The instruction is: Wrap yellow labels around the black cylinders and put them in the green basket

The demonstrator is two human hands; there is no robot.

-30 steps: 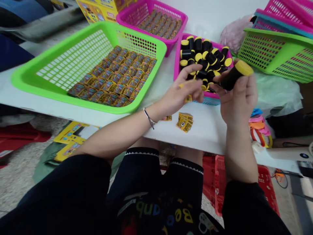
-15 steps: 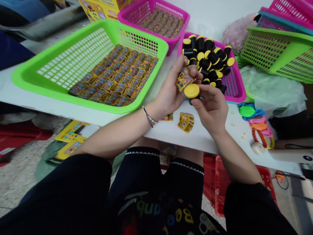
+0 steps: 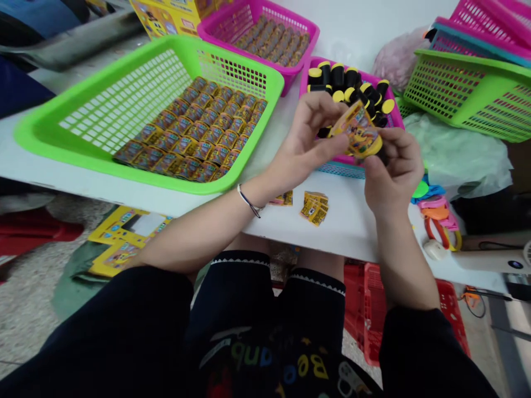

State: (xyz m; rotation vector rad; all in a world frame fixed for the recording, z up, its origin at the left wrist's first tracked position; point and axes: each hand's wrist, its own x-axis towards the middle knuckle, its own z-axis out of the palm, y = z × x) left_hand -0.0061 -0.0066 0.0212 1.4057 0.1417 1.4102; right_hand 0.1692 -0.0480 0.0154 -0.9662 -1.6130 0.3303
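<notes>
Both my hands are up over the near side of the small pink basket (image 3: pixel 398 119). My left hand (image 3: pixel 309 135) is closed on the left part of a colourful yellow printed wrapper (image 3: pixel 357 131). Thumb and fingers of my right hand (image 3: pixel 394 171) are pinched at the wrapper's right end, around a small canister (image 3: pixel 384 153) whose dark body is mostly hidden. Whether the canister is inside the wrapper or behind it, I cannot tell. Below the hands, a small fan of folded printed wrappers (image 3: pixel 314 208) lies on the white table (image 3: pixel 344 232).
Several yellow-lidded black canisters (image 3: pixel 338 76) fill the small pink basket. A green basket (image 3: pixel 232 185) holds rows of wrapped canisters (image 3: pixel 199 130); another pink basket (image 3: pixel 290 69) stands behind it. Stacked baskets (image 3: pixel 468 99), a plastic bag (image 3: pixel 460 155) and coloured bands (image 3: pixel 440 215) sit right.
Both hands have moved right, carrying the wrapper and canister. The canister's yellow lid faced up in plain view before; now the wrapper overlaps it and my fingers cover most of it.
</notes>
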